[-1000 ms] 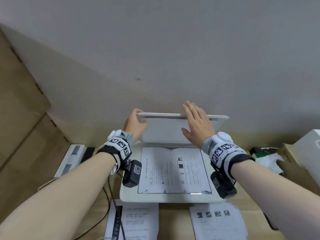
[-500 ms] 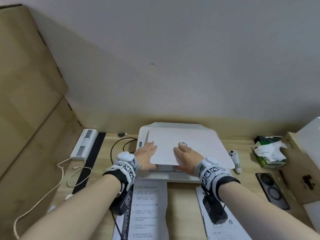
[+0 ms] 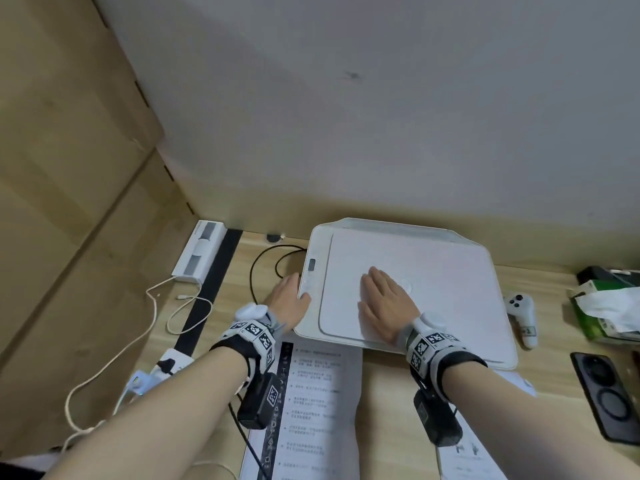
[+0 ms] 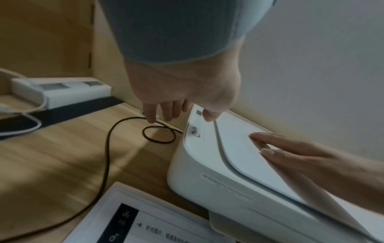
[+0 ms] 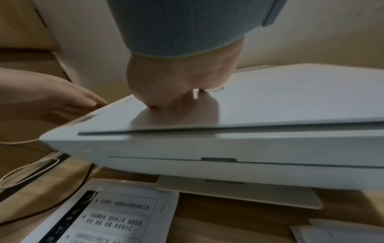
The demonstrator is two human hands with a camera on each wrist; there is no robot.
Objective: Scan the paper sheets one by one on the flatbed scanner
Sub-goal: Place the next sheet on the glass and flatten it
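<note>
White plastic under both hands: right hand (image 3: pixel 384 303) lies palm down on the scanner lid (image 3: pixel 450 271), fingers (image 4: pixel 268 141) straight and together, pressing flat near the middle-left of the lid. Lid is down, shut over the glass, so whatever sheet is inside is hidden. Left hand (image 3: pixel 287 301) sits at the scanner (image 3: pixel 313 327)'s left edge, thumb (image 4: pixel 209 115) touching the button strip beside the small buttons (image 4: pixel 195 131); the other fingers hang loosely, slightly spread, down off the side toward the desk (image 3: pixel 384 382), holding nothing. Scanner stands on the wooden desk against the grey wall (image 3: pixel 381 116). Printed sheet (image 3: pixel 311 410) with black side band lies on the desk just in front of the scanner, left of centre, partly under the left wrist; second sheet (image 3: pixel 478 455) lies front right, mostly covered by the right forearm. Black cable (image 3: pixel 258 268) loops on the desk left of the scanner. White power strip (image 3: pixel 201 252) and white cord (image 3: pixel 152 327) further left. Right of the scanner: white controller (image 3: pixel 521 313), green tissue pack (image 3: pixel 604 310), dark phone (image 3: pixel 607 396)
</note>
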